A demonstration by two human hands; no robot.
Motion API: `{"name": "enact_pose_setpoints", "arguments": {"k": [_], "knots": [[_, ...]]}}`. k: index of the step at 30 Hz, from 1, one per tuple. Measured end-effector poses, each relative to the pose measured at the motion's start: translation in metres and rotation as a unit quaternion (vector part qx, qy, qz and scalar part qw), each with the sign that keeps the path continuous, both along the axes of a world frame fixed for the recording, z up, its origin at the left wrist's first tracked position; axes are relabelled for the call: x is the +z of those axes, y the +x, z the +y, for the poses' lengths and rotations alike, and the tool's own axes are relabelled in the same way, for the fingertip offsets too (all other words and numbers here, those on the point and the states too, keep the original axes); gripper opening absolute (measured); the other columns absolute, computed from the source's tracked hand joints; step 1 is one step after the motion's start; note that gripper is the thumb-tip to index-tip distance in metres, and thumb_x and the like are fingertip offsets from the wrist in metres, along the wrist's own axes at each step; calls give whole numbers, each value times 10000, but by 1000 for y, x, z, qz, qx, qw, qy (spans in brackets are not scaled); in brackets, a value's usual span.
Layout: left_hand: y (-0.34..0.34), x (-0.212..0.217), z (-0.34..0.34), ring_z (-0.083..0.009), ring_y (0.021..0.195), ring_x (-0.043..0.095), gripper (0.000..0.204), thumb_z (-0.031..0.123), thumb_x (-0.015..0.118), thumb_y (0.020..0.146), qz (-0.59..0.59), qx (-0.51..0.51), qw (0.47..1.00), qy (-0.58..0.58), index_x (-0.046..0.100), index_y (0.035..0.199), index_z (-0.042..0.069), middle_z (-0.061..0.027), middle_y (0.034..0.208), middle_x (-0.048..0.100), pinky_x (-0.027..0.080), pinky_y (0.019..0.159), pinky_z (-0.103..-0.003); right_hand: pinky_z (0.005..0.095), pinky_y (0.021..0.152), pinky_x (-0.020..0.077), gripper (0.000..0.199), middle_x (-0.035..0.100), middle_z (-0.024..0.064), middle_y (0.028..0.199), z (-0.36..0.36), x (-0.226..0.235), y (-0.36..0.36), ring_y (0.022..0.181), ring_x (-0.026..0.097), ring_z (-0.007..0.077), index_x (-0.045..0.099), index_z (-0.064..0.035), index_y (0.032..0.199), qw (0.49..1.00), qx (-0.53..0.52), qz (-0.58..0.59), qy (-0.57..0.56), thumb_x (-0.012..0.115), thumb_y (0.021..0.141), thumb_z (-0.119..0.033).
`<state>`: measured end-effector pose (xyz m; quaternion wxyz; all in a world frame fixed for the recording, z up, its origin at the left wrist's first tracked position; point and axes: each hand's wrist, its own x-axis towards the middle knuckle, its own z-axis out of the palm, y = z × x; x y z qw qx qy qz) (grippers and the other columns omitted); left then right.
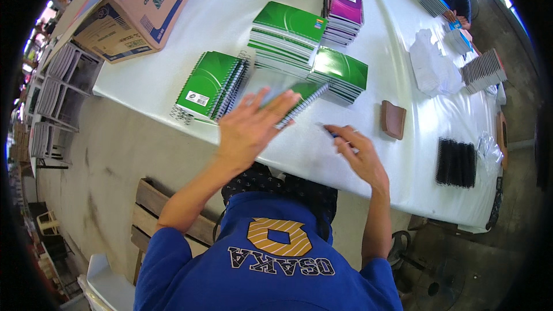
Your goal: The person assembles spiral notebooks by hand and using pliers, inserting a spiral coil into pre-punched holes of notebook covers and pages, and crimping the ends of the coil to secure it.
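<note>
Left hand was spread flat, fingers apart, on a green spiral notebook at the white table's near edge. Right hand was pinched on a small blue object. Green notebook stacks were piled just behind.

Three stacks of green notebooks, one purple stack, one cardboard box.

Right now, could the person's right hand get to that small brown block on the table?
Probably yes. The right hand rests on the white table, holding a small blue thing, and the brown block lies just beyond it with only bare tabletop between.
</note>
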<state>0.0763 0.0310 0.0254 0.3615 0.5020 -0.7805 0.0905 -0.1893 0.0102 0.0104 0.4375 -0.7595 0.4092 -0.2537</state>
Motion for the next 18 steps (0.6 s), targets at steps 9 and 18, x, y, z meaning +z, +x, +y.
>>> {"name": "enact_pose_setpoints", "arguments": {"k": [9, 18], "knots": [[137, 30, -6, -258, 1302, 530, 651, 300, 771, 786, 318, 15, 939, 132, 567, 1373, 109, -57, 1389, 580, 432, 1070, -422, 434, 888, 478, 465, 558, 140, 1222, -19, -28, -18, 1116, 549, 291, 607, -90, 1278, 927, -174, 200, -264, 738, 832, -110], [155, 0, -70, -361, 1439, 310, 937, 604, 652, 821, 532, -333, 754, 193, 343, 1505, 42, -147, 1561, 330, 285, 1162, -472, 373, 1069, 426, 658, 549, 121, 1385, -46, 44, 186, 1288, 517, 282, 545, -79, 1357, 928, 70, -316, -182, 797, 749, -84]]}}
